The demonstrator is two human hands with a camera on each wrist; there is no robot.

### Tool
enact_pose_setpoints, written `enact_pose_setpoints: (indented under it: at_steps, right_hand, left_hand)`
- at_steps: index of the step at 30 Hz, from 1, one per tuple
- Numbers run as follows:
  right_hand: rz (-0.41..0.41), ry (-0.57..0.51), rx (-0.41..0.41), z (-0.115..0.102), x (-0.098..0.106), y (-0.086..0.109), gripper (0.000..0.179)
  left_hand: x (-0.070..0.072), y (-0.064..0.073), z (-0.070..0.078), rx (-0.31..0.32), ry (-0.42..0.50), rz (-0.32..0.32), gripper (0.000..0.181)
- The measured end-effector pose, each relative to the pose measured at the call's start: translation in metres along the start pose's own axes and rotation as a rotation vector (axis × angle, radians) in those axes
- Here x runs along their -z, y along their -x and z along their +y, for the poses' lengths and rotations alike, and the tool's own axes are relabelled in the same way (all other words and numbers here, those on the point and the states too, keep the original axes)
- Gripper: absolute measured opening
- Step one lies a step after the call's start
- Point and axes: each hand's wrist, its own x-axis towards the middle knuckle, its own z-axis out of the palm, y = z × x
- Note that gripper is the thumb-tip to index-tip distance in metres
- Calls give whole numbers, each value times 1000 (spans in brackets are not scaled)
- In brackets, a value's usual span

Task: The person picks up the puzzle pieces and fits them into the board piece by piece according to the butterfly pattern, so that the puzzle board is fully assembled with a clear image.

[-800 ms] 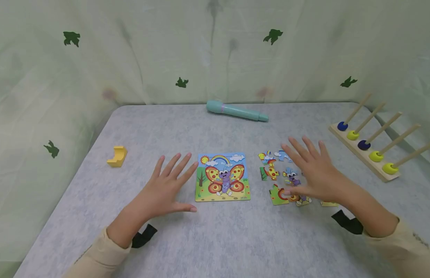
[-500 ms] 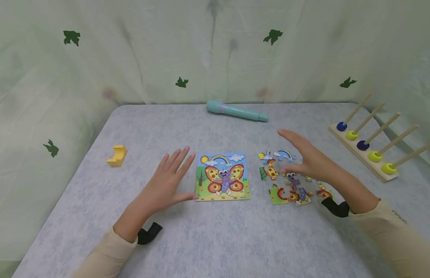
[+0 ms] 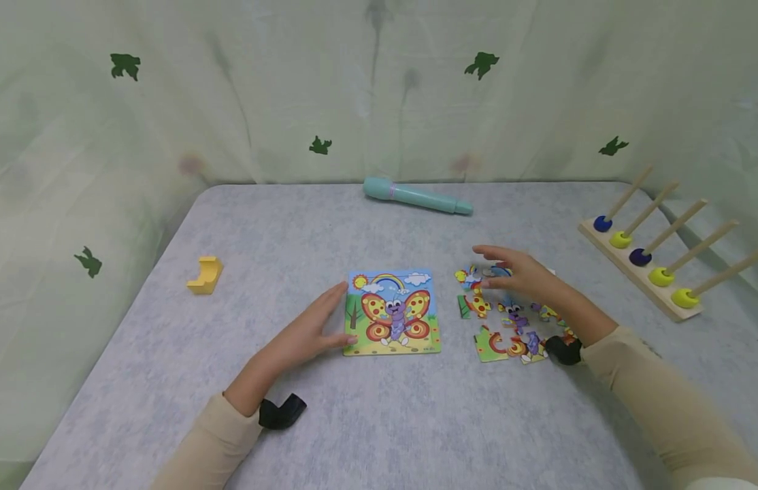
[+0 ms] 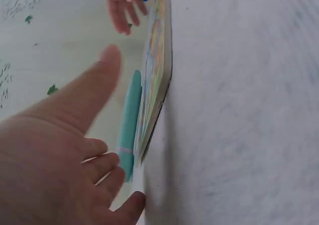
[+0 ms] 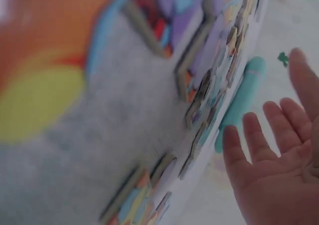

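Note:
A square butterfly picture board (image 3: 392,313) lies flat in the middle of the table. My left hand (image 3: 305,330) is beside its left edge, fingertips by the upper left corner and thumb overlapping the lower left one. In the left wrist view, that hand's thumb and fingers (image 4: 103,170) stand apart, with nothing between them. To the board's right lie several loose jigsaw pieces (image 3: 490,345) with matching artwork. Over the upper ones hovers my right hand (image 3: 520,272), its thumb and fingers parted and nothing held. Its forearm and wrist hide some pieces at the right.
A teal toy microphone (image 3: 418,196) lies near the table's far edge. At the right is a wooden peg stand (image 3: 642,269) with blue and yellow beads. A small yellow block (image 3: 206,275) sits at the left. A pale curtain (image 3: 379,88) hangs behind the table.
My right hand has come lower and to the left over the loose pieces, its spread fingers drawing nearer together. My left hand has turned and lowered to the board's left edge.

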Motion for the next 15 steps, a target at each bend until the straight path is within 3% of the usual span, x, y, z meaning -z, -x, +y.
enact_pose_setpoints:
  at_steps: [7, 15]
  right_hand:
    - [-53, 34, -41, 11, -4, -6, 57]
    - [-76, 128, -20, 15, -8, -9, 50]
  left_hand:
    - [-4, -1, -18, -56, 7, -32, 92]
    - [-6, -1, -22, -71, -34, -56, 89]
